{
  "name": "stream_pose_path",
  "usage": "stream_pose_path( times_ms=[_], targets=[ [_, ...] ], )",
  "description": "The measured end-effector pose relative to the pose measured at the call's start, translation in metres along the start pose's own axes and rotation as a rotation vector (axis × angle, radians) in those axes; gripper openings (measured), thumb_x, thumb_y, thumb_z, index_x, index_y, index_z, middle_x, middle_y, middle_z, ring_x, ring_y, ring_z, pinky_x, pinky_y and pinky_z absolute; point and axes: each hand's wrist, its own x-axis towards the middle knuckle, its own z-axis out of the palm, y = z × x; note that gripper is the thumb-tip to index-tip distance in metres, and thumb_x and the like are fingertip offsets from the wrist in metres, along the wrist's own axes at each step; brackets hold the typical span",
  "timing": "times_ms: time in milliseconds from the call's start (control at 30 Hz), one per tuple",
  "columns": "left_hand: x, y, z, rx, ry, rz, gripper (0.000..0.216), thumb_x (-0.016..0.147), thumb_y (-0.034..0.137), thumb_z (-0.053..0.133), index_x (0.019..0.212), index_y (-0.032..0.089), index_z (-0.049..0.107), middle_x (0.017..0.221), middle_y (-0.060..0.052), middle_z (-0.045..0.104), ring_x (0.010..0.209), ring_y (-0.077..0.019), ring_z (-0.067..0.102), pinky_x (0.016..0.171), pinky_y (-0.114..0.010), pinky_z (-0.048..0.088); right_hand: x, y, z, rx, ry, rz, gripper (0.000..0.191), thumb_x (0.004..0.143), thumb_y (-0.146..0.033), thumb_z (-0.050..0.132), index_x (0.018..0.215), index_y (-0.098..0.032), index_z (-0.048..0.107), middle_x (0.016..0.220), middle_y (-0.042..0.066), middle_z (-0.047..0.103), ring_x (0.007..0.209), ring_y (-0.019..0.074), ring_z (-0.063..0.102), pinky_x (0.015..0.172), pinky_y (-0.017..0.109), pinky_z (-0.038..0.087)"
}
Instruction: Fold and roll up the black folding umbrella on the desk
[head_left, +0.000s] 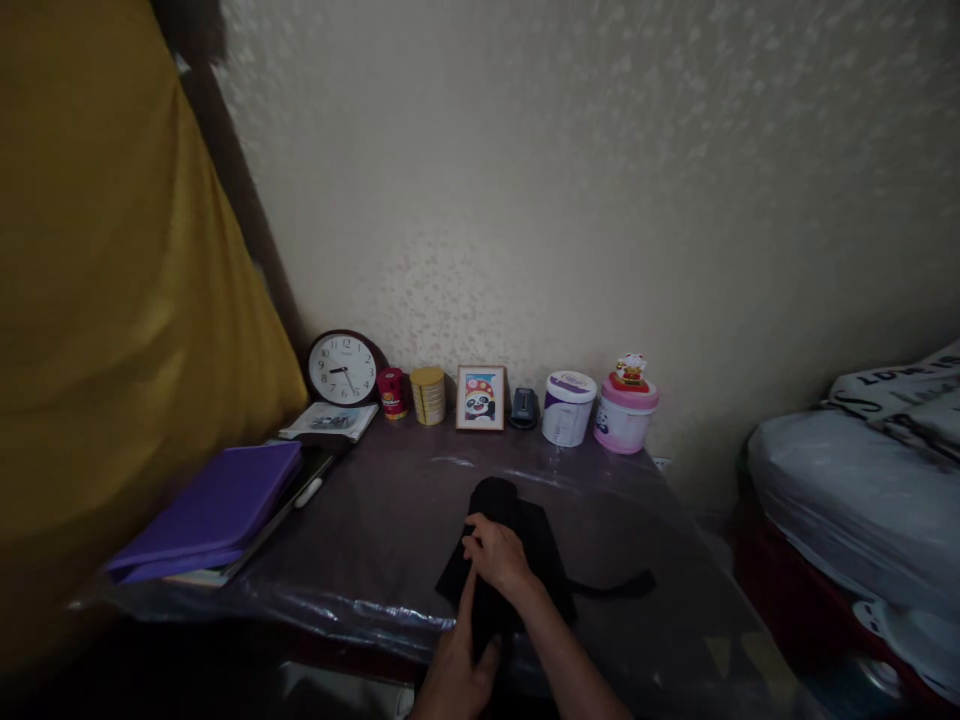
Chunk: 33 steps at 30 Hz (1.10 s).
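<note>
Low in the view, both hands work close together over a dark piece of fabric [536, 530] that lies on the table [375, 540], near its front edge. The right hand [497, 553] rests on top of the fabric, its fingers bent and bunched toward the left; whether they pinch the cloth I cannot tell. The left hand [459, 662] comes up from below, forefinger stretched forward and thumb held apart from it, with the fingertip just beside the right hand's fingers, perhaps touching them. At its far end the fabric has a rounded part, and a dark strap [615, 586] runs out from it to the right, flat on the table.

Along the wall [525, 200] stands a row of things: an oval clock [343, 369], a red tin [392, 394], a yellow tin [428, 396], a framed panda picture [481, 398], a small dark gadget [523, 408], a white and purple tub [569, 410] and a pink and white tub [626, 420]. On the lid of that last one sits a cat figurine [631, 369] with a red base.

To the left, a purple folder [210, 505] lies aslant on other flat items, with a magazine [330, 420] beyond it, just in front of the clock. A yellow curtain [112, 300] hangs on that side; well to the right is a pale, plastic-wrapped bundle [862, 490].
</note>
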Motion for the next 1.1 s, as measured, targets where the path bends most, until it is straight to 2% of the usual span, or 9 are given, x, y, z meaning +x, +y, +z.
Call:
stream_pose_path(
  times_ms=[200, 333, 567, 767, 867, 933, 1000, 1067, 1100],
  targets=[
    [0.005, -0.008, 0.002, 0.096, 0.0, 0.025, 0.073, 0.082, 0.019, 0.038, 0.142, 0.009, -0.004, 0.127, -0.013, 0.048, 0.114, -0.0162, 0.048, 0.094, -0.024, 0.033, -0.037, 0.019, -0.01, 0.28, 0.208, -0.369, 0.021, 0.088, -0.026, 0.04, 0.094, -0.02, 0.06, 0.093, 0.004, 0.062, 0.09, 0.0134, 0.056, 0.084, 0.027, 0.041],
    [0.008, -0.014, 0.005, 0.13, -0.003, -0.026, 0.076, 0.081, 0.022, 0.04, 0.141, 0.006, -0.003, 0.13, -0.015, 0.045, 0.118, -0.0172, 0.045, 0.096, -0.024, 0.031, -0.051, 0.032, -0.008, 0.184, 0.144, -0.513, 0.024, 0.09, -0.024, 0.039, 0.1, -0.023, 0.06, 0.104, 0.003, 0.061, 0.109, 0.0149, 0.047, 0.096, 0.033, 0.035],
    [0.007, -0.015, 0.008, -0.055, 0.008, -0.043, 0.078, 0.079, 0.024, 0.042, 0.142, 0.008, -0.001, 0.139, -0.014, 0.033, 0.127, -0.0176, 0.034, 0.104, -0.03, 0.024, 0.004, 0.052, -0.005, 0.03, 0.104, -0.525, 0.027, 0.091, -0.029, 0.037, 0.104, -0.025, 0.061, 0.11, 0.0, 0.06, 0.117, 0.014, 0.042, 0.105, 0.04, 0.019],
    [0.009, -0.016, 0.011, -0.281, 0.024, 0.003, 0.082, 0.076, 0.031, 0.047, 0.142, 0.011, 0.002, 0.141, -0.011, 0.03, 0.128, -0.0171, 0.031, 0.106, -0.029, 0.022, 0.059, 0.073, 0.0, 0.076, 0.162, -0.365, 0.029, 0.089, -0.029, 0.037, 0.1, -0.023, 0.064, 0.111, 0.0, 0.06, 0.118, 0.0157, 0.04, 0.104, 0.039, 0.019],
    [0.009, -0.016, 0.01, -0.335, 0.026, 0.017, 0.082, 0.076, 0.034, 0.05, 0.142, 0.015, 0.003, 0.14, -0.011, 0.032, 0.125, -0.0197, 0.036, 0.102, -0.029, 0.028, 0.074, 0.08, 0.001, 0.125, 0.212, -0.257, 0.03, 0.087, -0.027, 0.039, 0.103, -0.02, 0.063, 0.116, 0.003, 0.057, 0.117, 0.0172, 0.042, 0.102, 0.036, 0.023],
    [0.008, -0.014, 0.009, -0.349, 0.004, -0.023, 0.08, 0.079, 0.035, 0.049, 0.142, 0.02, 0.001, 0.138, -0.012, 0.034, 0.109, -0.0203, 0.051, 0.089, -0.029, 0.041, 0.079, 0.089, -0.003, 0.175, 0.257, -0.154, 0.031, 0.085, -0.026, 0.039, 0.102, -0.017, 0.062, 0.114, 0.007, 0.058, 0.111, 0.0186, 0.047, 0.1, 0.036, 0.026],
    [0.005, -0.008, 0.008, -0.365, -0.024, -0.097, 0.079, 0.081, 0.036, 0.047, 0.141, 0.025, -0.003, 0.126, -0.013, 0.047, 0.078, -0.0161, 0.061, 0.063, -0.026, 0.048, 0.076, 0.102, -0.011, 0.244, 0.307, -0.03, 0.031, 0.082, -0.027, 0.039, 0.098, -0.015, 0.063, 0.107, 0.01, 0.06, 0.104, 0.0199, 0.052, 0.097, 0.037, 0.031],
    [0.001, -0.001, 0.008, -0.375, -0.033, -0.182, 0.08, 0.081, 0.037, 0.046, 0.14, 0.028, -0.008, 0.095, -0.007, 0.061, 0.051, -0.012, 0.055, 0.042, -0.023, 0.043, 0.065, 0.12, -0.022, 0.327, 0.362, 0.097, 0.032, 0.081, -0.029, 0.038, 0.097, -0.014, 0.062, 0.105, 0.01, 0.061, 0.101, 0.0206, 0.054, 0.093, 0.037, 0.036],
    [-0.001, 0.003, 0.007, -0.378, -0.032, -0.213, 0.08, 0.082, 0.038, 0.045, 0.139, 0.029, -0.01, 0.077, -0.002, 0.06, 0.043, -0.0113, 0.05, 0.036, -0.021, 0.04, 0.057, 0.128, -0.028, 0.373, 0.386, 0.157, 0.033, 0.08, -0.03, 0.037, 0.097, -0.014, 0.061, 0.105, 0.011, 0.06, 0.1, 0.021, 0.054, 0.092, 0.037, 0.037]
  ],
)
